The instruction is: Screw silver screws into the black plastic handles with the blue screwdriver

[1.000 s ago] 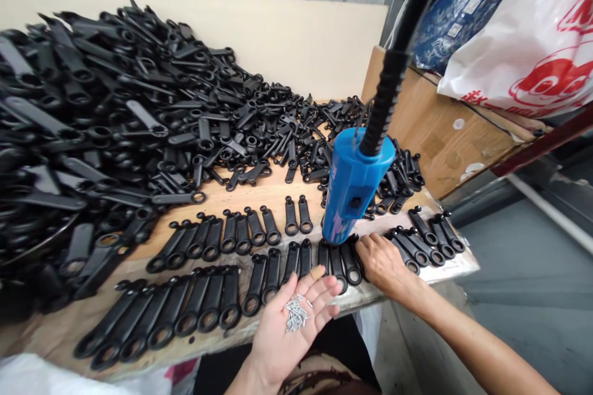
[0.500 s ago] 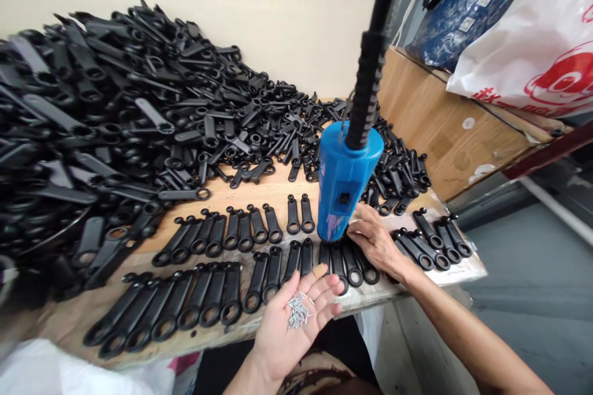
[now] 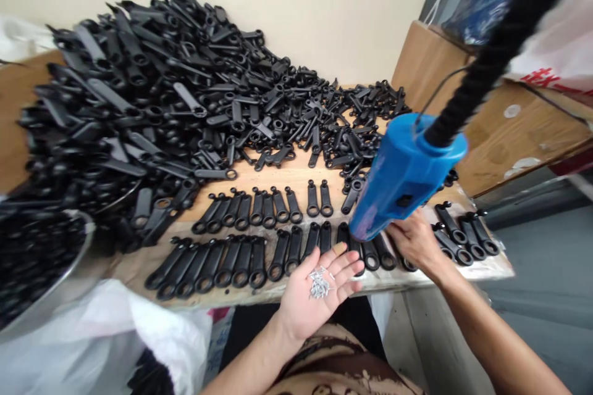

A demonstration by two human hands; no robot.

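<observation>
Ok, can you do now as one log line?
left hand: palm up, small silver metal pins on it | right hand: at row of long black ring-ended parts | blue rounded tool: tilted over row

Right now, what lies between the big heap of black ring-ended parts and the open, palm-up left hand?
From heap to left hand, the head view shows a strip of pale wooden tabletop, then a far row and a near row of those parts.

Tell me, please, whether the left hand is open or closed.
Open: the left hand is palm up, its fingers extended and slightly apart, with a small heap of metal pins lying uncovered on the palm.
</observation>
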